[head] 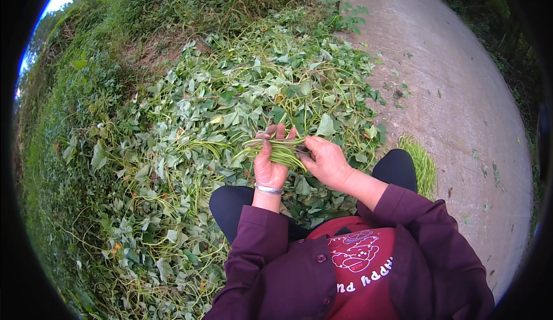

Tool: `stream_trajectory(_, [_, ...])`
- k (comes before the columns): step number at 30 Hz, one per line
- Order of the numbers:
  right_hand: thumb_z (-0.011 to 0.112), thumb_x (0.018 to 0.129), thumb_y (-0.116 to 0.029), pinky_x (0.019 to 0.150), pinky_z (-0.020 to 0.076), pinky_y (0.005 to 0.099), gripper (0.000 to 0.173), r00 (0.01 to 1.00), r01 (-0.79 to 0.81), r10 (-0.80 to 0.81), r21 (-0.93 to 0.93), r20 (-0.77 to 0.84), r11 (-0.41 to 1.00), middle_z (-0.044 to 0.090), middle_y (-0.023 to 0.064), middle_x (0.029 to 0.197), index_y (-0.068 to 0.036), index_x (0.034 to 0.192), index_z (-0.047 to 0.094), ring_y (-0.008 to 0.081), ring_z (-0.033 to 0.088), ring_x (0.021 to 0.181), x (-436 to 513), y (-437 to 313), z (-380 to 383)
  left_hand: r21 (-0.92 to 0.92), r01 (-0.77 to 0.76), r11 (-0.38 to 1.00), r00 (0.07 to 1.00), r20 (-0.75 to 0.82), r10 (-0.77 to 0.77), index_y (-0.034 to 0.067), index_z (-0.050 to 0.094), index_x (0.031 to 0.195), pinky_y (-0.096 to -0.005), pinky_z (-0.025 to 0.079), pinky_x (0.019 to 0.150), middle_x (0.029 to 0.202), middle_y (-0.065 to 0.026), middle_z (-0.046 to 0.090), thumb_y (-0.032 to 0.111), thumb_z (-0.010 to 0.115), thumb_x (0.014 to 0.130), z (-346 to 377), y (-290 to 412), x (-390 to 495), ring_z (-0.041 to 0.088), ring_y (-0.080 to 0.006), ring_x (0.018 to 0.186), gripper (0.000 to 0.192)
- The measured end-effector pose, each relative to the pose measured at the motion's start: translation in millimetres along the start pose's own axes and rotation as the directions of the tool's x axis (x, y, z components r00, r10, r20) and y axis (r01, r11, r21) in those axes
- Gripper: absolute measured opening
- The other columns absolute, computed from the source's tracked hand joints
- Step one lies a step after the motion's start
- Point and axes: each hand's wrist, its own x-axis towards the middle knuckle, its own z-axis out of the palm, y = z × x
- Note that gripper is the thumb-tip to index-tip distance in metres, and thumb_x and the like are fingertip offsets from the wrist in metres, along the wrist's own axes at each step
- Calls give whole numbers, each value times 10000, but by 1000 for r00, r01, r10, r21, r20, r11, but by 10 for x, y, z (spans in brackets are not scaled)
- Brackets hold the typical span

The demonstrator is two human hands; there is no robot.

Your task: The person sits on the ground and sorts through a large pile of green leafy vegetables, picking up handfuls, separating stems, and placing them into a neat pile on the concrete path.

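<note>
My left hand (271, 166), with a silver bracelet at its wrist, holds a bundle of green stems (281, 152) across its palm, the thumb over them. On the right, my right hand (324, 160) pinches the ends of the same bundle between thumb and fingers. Just left of my left hand, more green stems (203, 147) lie loosely together on the leafy vines (246, 91). Beyond my right knee, a pile of trimmed green stems (419, 166) rests on the concrete.
Cut leafy vines spread in front of me, between my knees and far to the left. A concrete path (466, 104) runs along the right, with scattered leaf bits on it. Dense weeds (77, 117) grow at the left and a patch of bare soil (157, 54) shows behind the vines.
</note>
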Motion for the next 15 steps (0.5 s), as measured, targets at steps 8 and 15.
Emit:
stream_trajectory(8, [582, 727, -100, 644, 465, 409, 141, 996, 72, -69, -49, 53, 996, 519, 112, 762, -64, 860, 549, 311, 560, 742, 34, 43, 19, 39, 108, 993, 994, 17, -109, 107, 545, 952, -481, 345, 1017, 1108, -63, 539, 136, 571, 846, 23, -28, -30, 478, -264, 1135, 114])
stream_trajectory(15, [584, 781, -204, 554, 468, 405, 167, 999, 21, -15, -129, 46, 991, 519, 85, 762, -145, 936, 569, 290, 576, 657, -156, 51, 0, -44, -52, 998, 996, -79, 49, 21, 509, 1094, -444, 297, 1056, 1170, -143, 531, 167, 539, 868, -46, 135, 52, 473, -246, 1139, 271])
